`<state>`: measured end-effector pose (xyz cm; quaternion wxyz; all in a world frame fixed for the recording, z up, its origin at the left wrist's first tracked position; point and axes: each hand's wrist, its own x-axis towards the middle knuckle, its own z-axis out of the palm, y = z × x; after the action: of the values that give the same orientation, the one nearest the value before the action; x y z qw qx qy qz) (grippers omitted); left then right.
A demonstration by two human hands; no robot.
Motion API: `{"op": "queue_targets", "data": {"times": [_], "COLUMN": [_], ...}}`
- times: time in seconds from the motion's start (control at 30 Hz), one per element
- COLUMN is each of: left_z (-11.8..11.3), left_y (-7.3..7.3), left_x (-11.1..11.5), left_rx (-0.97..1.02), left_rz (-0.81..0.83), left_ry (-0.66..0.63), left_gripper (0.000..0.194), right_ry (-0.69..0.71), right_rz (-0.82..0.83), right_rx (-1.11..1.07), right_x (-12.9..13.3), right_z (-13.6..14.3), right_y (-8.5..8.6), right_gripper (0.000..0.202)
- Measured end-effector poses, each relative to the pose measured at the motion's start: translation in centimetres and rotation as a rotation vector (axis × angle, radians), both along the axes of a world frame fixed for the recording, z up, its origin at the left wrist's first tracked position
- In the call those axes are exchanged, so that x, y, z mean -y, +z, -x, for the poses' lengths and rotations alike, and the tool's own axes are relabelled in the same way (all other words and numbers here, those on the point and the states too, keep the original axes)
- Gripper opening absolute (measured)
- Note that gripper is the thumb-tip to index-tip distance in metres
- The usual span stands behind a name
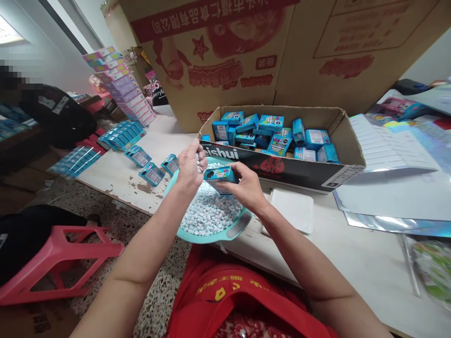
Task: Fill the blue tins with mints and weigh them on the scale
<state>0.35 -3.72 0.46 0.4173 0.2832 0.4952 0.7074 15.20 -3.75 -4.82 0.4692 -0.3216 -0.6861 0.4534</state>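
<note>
Over a turquoise basin (183,234) full of small pale candies (211,213), my right hand (248,188) grips a small blue candy box (221,174), printed "Caramelo Macizo". Its dark round hole faces my left hand (192,164). That hand is curled around several white candies, which show between the fingers beside the box. Left of the basin, a few similar blue boxes (152,173) stand on the white table (141,195). Behind the basin is an open carton (299,171) holding many more blue boxes (278,143).
A large brown cardboard box (229,56) rises at the back. A white lid-like tray (292,210) lies right of the basin, with shiny sheets (394,188) farther right. Grouped blue boxes (121,134) line the left edge. A person in black (56,112) and a red stool (59,263) are at left.
</note>
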Motion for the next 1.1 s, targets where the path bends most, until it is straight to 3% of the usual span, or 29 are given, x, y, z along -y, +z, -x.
{"op": "queue_targets", "data": {"times": [0.07,0.13,0.23,0.33,0.43,0.53,0.63,0.77,0.97,1.1], "left_z": [0.9,2.2,4.0,4.7,4.3,3.8,3.4,2.8,1.3,0.8], "left_y": [-0.5,-1.6,-4.1,-6.3,-7.0,-6.6,-6.1,-6.5,-8.7,-9.5], "left_x": [0.3,1.0,2.7,4.8,6.3,7.5,8.8,11.1,13.9,13.9], "left_rx": [-0.116,-0.378,-0.904,-1.215,-1.307,-1.329,-1.346,-1.439,-1.450,-1.531], "left_rz": [0.033,0.135,0.367,0.435,0.377,0.330,0.335,0.315,0.289,0.226], "left_ry": [0.038,0.025,-0.205,-0.363,-0.321,-0.202,-0.072,0.055,0.151,0.197], "left_gripper": [0.038,0.035,0.036,0.054,0.064,0.062,0.055,0.047,0.045,0.049], "right_ry": [-0.004,-0.069,-0.252,-0.416,-0.495,-0.540,-0.542,-0.507,-0.826,-0.861], "right_rz": [0.057,0.094,0.100,0.119,0.144,0.153,0.143,0.081,-0.002,-0.214], "right_rx": [-0.090,-0.189,-0.226,-0.142,-0.091,-0.085,-0.098,-0.045,0.246,0.618], "right_x": [-0.1,-0.2,-0.6,-0.6,0.0,0.8,1.3,2.8,10.2,13.9], "right_z": [-1.6,-4.1,-9.1,-13.6,-16.1,-16.9,-17.3,-18.7,-22.3,-24.1], "right_y": [0.1,-0.2,-1.5,-4.0,-6.7,-8.8,-10.0,-10.5,-12.2,-13.8], "right_gripper": [0.038,0.041,0.043,0.044,0.046,0.045,0.044,0.061,0.050,0.051]}}
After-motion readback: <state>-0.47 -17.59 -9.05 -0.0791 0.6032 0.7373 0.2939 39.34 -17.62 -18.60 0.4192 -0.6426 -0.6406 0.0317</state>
